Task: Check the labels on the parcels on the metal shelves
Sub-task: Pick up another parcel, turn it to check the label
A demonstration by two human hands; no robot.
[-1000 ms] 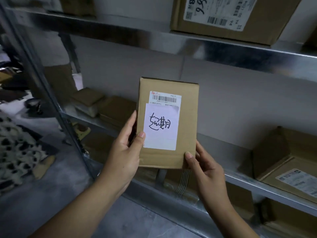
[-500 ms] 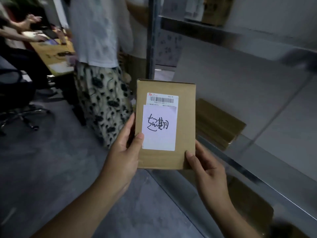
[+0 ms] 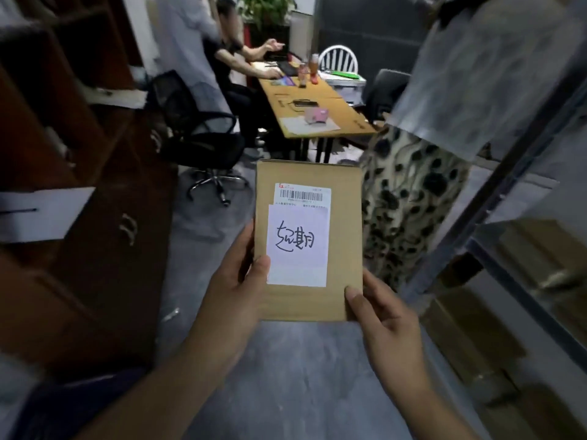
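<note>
A flat brown cardboard parcel [image 3: 344, 236] stands upright in front of me, held in both hands. Its face carries a barcode label [image 3: 302, 195] and, below it, a white sticker with handwriting [image 3: 298, 246]. My left hand [image 3: 233, 300] grips the parcel's left edge, thumb pressed on the sticker's lower left corner. My right hand [image 3: 386, 315] grips the lower right corner, thumb on the front. The metal shelves [image 3: 495, 214] stand at the right edge, with brown parcels [image 3: 536, 268] dimly visible on them.
A person in a patterned skirt [image 3: 409, 204] stands close on the right, next to the shelf post. A dark wooden cabinet [image 3: 79, 185] fills the left. Ahead are a black office chair [image 3: 203, 134], a wooden desk [image 3: 317, 103] and seated people behind it.
My view has swung left, away from the shelves and toward the room. The parcel stays in the same two-handed hold, at the same place before me.
</note>
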